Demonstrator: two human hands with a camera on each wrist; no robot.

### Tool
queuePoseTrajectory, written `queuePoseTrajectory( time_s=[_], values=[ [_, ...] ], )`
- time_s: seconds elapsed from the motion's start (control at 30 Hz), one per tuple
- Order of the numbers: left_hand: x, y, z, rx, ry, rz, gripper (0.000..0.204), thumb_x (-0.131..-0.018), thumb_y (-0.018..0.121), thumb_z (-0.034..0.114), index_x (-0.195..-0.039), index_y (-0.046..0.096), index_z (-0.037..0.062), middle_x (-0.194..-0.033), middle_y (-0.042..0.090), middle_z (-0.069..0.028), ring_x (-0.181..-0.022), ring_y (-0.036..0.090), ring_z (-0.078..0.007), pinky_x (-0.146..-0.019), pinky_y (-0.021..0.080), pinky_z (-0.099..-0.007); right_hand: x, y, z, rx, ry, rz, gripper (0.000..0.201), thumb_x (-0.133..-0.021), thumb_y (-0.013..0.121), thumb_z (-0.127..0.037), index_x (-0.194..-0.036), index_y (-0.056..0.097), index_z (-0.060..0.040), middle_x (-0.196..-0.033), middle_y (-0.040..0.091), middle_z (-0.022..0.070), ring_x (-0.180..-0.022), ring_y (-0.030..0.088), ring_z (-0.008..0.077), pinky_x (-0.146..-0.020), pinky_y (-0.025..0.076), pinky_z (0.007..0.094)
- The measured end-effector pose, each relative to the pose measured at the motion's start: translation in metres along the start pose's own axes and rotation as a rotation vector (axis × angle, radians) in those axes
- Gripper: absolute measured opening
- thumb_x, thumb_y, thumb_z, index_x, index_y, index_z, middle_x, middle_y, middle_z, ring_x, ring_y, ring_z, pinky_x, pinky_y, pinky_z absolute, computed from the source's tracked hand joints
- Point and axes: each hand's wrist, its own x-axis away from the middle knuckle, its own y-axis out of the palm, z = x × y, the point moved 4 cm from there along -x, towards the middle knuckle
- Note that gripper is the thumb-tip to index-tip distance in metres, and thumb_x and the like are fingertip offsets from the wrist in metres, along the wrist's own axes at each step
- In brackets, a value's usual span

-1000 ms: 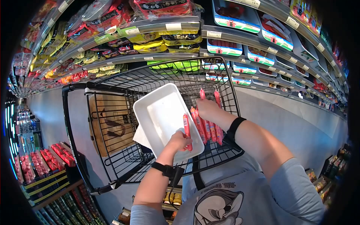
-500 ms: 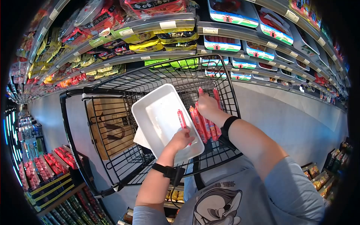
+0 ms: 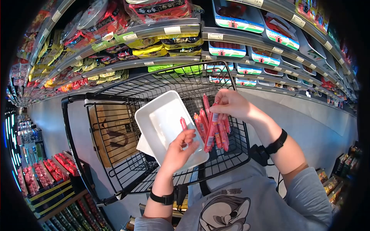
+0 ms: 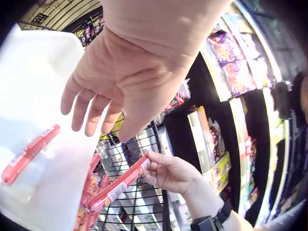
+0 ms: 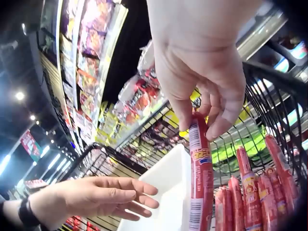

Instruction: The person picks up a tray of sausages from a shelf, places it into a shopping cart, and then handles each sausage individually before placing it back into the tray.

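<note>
My right hand [image 3: 231, 104] pinches one end of a red plastic-wrapped sausage [image 5: 201, 168] between thumb and fingers, and it hangs tilted above the cart. Below it stand several more wrapped sausages [image 5: 250, 202], bunched beside a white tray [image 3: 162, 119]. Over that tray is my left hand [image 3: 179, 150], fingers loosely extended and holding nothing. A single sausage [image 4: 31, 154] lies inside the tray, apart from the left fingers in the left wrist view; in the head view the hand partly covers it.
A black wire shopping cart [image 3: 223, 63] surrounds the tray and sausages. Within its left part sits a brown paper bag [image 3: 108, 134]. Shelves with yellow noodle packs [image 3: 150, 51] and white trays of goods [image 3: 227, 49] rise behind. Red packages [image 3: 50, 169] fill a display at lower left.
The right hand has lifted a sausage from the bunch and drawn it nearer and to the right. The left hand has released its sausage onto the tray, and its fingers have loosened.
</note>
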Motion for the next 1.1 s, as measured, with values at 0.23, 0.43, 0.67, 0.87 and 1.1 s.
queuePoseTrajectory(
  time_s=[0.23, 0.43, 0.67, 0.87, 1.1],
  values=[
    [0.02, 0.015, 0.042, 0.336, -0.135, -0.174, 0.03, -0.086, 0.058, 0.003, -0.116, 0.052, 0.0004, -0.092, 0.061, -0.0031, -0.073, 0.053, -0.0052, -0.064, 0.043, -0.0193, 0.029, 0.018, -0.021, -0.279, -0.031, -0.098, 0.026, -0.086, 0.061, -0.021, -0.098, 0.053, 0.0007, -0.078, 0.062, 0.0078, -0.062, 0.061, 0.012, -0.054, 0.05, 0.0221],
    [0.032, 0.001, 0.051, 0.333, -0.16, -0.011, 0.024, -0.087, 0.054, 0.0, -0.111, 0.054, -0.0007, -0.085, 0.059, -0.0023, -0.062, 0.047, -0.0045, -0.054, 0.038, -0.0185, 0.038, 0.025, -0.023, -0.357, -0.004, -0.117, 0.036, -0.092, 0.052, -0.029, -0.109, 0.055, 0.0019, -0.086, 0.062, 0.0081, -0.071, 0.064, 0.0133, -0.065, 0.054, 0.0245],
    [0.038, 0.002, 0.053, 0.358, -0.164, -0.124, 0.032, -0.086, 0.052, -0.004, -0.118, 0.052, -0.0006, -0.092, 0.06, -0.0017, -0.077, 0.052, -0.0057, -0.067, 0.042, -0.0201, 0.038, 0.03, -0.024, -0.335, -0.022, -0.143, 0.036, -0.092, 0.052, -0.029, -0.11, 0.055, 0.002, -0.088, 0.062, 0.0087, -0.074, 0.065, 0.0141, -0.065, 0.054, 0.0242],
    [0.042, 0.006, 0.054, 0.416, -0.211, -0.203, 0.041, -0.08, 0.049, -0.009, -0.121, 0.05, -0.0029, -0.1, 0.061, -0.0081, -0.085, 0.056, -0.0107, -0.073, 0.044, -0.0229, 0.033, 0.036, -0.023, -0.324, -0.025, -0.114, 0.036, -0.091, 0.053, -0.03, -0.108, 0.055, 0.0013, -0.084, 0.063, 0.0081, -0.067, 0.064, 0.0127, -0.059, 0.053, 0.0219],
    [0.042, 0.01, 0.056, 0.496, -0.24, -0.246, 0.049, -0.079, 0.049, -0.012, -0.126, 0.045, -0.0004, -0.106, 0.062, -0.0126, -0.093, 0.058, -0.0137, -0.076, 0.048, -0.0248, 0.027, 0.034, -0.011, -0.315, 0.004, -0.029, 0.029, -0.09, 0.055, -0.029, -0.096, 0.056, -0.0013, -0.078, 0.062, 0.006, -0.059, 0.061, 0.0101, -0.052, 0.05, 0.0201]
  ],
)
